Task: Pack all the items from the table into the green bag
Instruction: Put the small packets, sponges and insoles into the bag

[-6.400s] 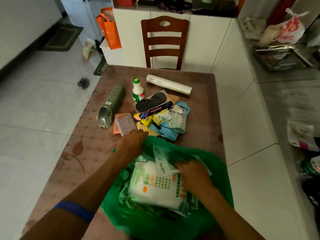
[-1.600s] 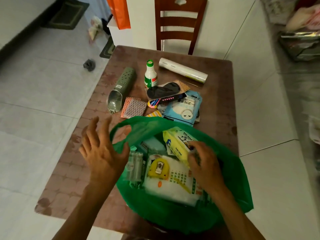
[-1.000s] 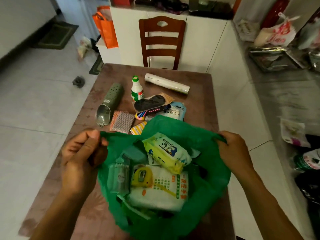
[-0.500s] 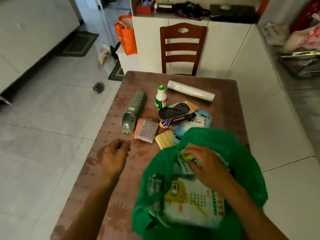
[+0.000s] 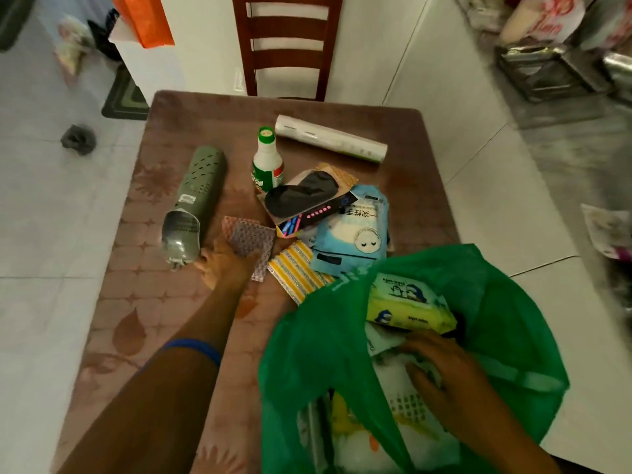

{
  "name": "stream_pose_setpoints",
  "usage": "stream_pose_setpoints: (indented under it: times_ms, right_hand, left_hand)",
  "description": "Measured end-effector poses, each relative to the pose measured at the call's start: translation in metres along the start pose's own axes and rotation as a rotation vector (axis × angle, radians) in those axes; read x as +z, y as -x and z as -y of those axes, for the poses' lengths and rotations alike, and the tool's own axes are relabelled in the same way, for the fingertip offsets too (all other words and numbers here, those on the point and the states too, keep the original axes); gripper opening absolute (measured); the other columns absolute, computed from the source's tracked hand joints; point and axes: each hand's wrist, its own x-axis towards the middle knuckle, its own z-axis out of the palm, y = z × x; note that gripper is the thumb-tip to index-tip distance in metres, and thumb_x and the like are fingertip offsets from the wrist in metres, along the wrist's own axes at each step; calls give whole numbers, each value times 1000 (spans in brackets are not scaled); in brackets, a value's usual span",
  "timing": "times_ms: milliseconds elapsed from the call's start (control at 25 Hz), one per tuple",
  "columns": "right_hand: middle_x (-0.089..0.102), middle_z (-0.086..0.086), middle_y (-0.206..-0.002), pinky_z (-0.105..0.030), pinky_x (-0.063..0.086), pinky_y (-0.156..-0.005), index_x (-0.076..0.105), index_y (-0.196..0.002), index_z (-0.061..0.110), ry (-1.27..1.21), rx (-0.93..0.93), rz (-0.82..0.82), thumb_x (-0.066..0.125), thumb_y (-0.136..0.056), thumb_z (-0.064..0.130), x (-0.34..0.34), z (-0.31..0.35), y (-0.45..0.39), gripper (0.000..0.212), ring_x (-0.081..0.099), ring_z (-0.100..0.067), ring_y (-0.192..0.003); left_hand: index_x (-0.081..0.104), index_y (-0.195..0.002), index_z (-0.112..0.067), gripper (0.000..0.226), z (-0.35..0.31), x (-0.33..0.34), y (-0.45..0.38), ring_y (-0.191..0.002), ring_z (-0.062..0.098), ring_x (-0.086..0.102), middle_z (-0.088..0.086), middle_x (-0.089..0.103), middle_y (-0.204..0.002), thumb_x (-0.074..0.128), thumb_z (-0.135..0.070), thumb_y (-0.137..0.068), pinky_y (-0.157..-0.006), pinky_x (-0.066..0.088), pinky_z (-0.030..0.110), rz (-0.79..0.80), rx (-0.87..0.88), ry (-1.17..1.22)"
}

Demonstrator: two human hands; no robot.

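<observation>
The green bag lies open at the table's near right, with a yellow wipes pack and a white packet inside. My right hand is inside the bag, fingers resting on the packets. My left hand reaches forward onto the pink checked sponge cloth, fingers spread on it. Around it lie a grey perforated case, a yellow striped packet, a blue mask packet, a black insole pack, a green-capped bottle and a white roll.
The brown patterned table has a wooden chair at its far edge. An orange bag hangs at the back left. A counter with a metal rack runs along the right. White tiled floor lies to the left.
My left hand has moved forward from the bare table onto the pink checked cloth. My right hand has slid deeper into the bag, below the yellow wipes pack.
</observation>
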Motion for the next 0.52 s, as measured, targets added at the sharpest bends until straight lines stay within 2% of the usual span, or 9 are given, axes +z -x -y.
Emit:
stream_pose_setpoints:
  times_ms: [40, 120, 160, 240, 280, 320, 400, 480, 520]
  right_hand:
    - [57, 11, -123, -15, 33, -95, 66, -109, 27, 6, 23, -7, 64, -88, 13, 0, 1, 0, 25, 48, -6, -114]
    - [58, 12, -121, -18, 37, -93, 66, -108, 25, 4, 42, -31, 64, -88, 13, -1, 6, -3, 24, 50, -6, -111]
    - [58, 12, -120, -20, 38, -93, 67, -108, 25, -2, 46, -37, 64, -88, 12, -1, 10, -6, 24, 50, -5, -110]
    - [58, 14, -119, -21, 39, -94, 67, -108, 25, -21, 46, -50, 65, -87, 11, -3, 18, -12, 25, 50, -5, -110]
    - [59, 15, -118, -18, 39, -93, 67, -108, 25, -32, 43, -59, 65, -87, 11, -4, 19, -14, 25, 51, -5, -109]
    - [59, 16, -116, -14, 37, -90, 66, -107, 26, -39, 47, -60, 65, -87, 11, -5, 19, -16, 25, 52, -5, -108]
    - [59, 17, -115, -9, 35, -88, 66, -107, 27, -33, 52, -46, 65, -87, 13, -8, 18, -15, 24, 52, -4, -107]
    - [60, 16, -114, -15, 41, -90, 66, -106, 26, -31, 73, -30, 66, -87, 13, -8, 17, -11, 24, 53, -6, -106]
    - [62, 13, -113, -26, 46, -92, 66, -106, 26, -6, 86, -50, 67, -86, 13, -8, 15, -8, 24, 55, -11, -106]
  left_hand:
    - [27, -141, -13, 94, -5, 1, 0, -129, 44, 34, 22, 37, -142, 77, -46, -69, -99, 40, 53, -7, 14, 61]
    - [21, -143, -16, 103, -14, -5, 11, -124, 37, 44, 18, 44, -138, 84, -31, -63, -100, 42, 48, -12, 22, 332]
    - [23, -142, -18, 101, -16, -11, 18, -120, 32, 49, 14, 48, -134, 85, -26, -63, -98, 44, 44, -4, 1, 467]
    - [45, -128, -20, 72, -17, -30, 33, -104, 20, 59, 3, 59, -118, 82, -24, -68, -87, 51, 36, 74, -52, 721]
    - [55, -115, -21, 52, -18, -38, 38, -95, 19, 65, 2, 64, -110, 81, -25, -70, -82, 54, 35, 177, -52, 818]
    - [60, -104, -21, 41, -18, -40, 40, -88, 19, 69, 4, 68, -104, 81, -27, -70, -78, 57, 36, 314, -39, 833]
    - [65, -101, -18, 42, -26, -36, 44, -85, 21, 70, 5, 71, -100, 84, -30, -66, -76, 58, 36, 577, 18, 652]
    - [67, -103, -18, 53, -34, -22, 48, -88, 19, 67, 4, 69, -105, 87, -37, -59, -80, 57, 35, 646, 129, 392]
    - [69, -104, -18, 61, -34, -9, 45, -90, 19, 66, 4, 66, -110, 88, -45, -54, -83, 56, 36, 613, 201, 302]
